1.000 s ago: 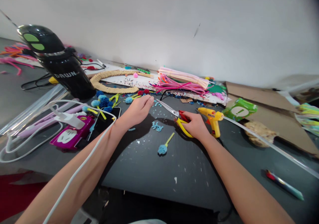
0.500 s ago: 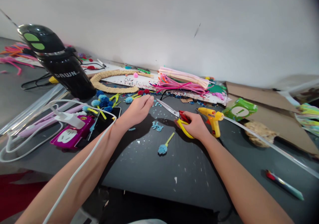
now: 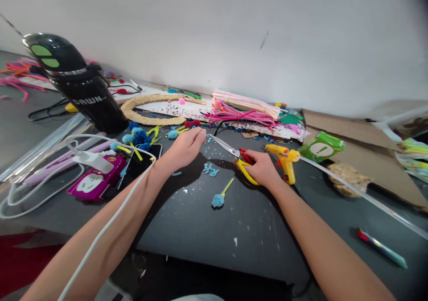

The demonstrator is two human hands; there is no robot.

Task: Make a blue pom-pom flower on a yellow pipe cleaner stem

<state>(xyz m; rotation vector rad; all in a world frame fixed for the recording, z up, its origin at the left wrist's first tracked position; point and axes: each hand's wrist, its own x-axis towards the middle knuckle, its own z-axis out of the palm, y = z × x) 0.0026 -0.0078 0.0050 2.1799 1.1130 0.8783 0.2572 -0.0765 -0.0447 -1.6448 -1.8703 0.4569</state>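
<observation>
Stretching beneath a pale, scuffed wall (image 3: 200,33), the smooth grey table (image 3: 197,229) is flecked white and strewn with curled blue scraps (image 3: 210,170). The right hand (image 3: 263,169) wraps the yellow-and-red handles of pointed metal scissors (image 3: 228,147), whose blades aim toward the left hand (image 3: 187,147); that hand's fingers are curled together, and whether they pinch anything cannot be told. Between the forearms lies a fuzzy, bud-shaped blue flower (image 3: 218,200) on a yellow-green stem; a glossy black bottle (image 3: 88,93) stands at left.

Your left hand (image 3: 187,147) and right hand (image 3: 263,168) are bare, like your left forearm (image 3: 140,198) and right forearm (image 3: 310,229). Below the near edge of the surface (image 3: 197,241), a curved pale sliver (image 3: 197,298) may be your clothing.
</observation>
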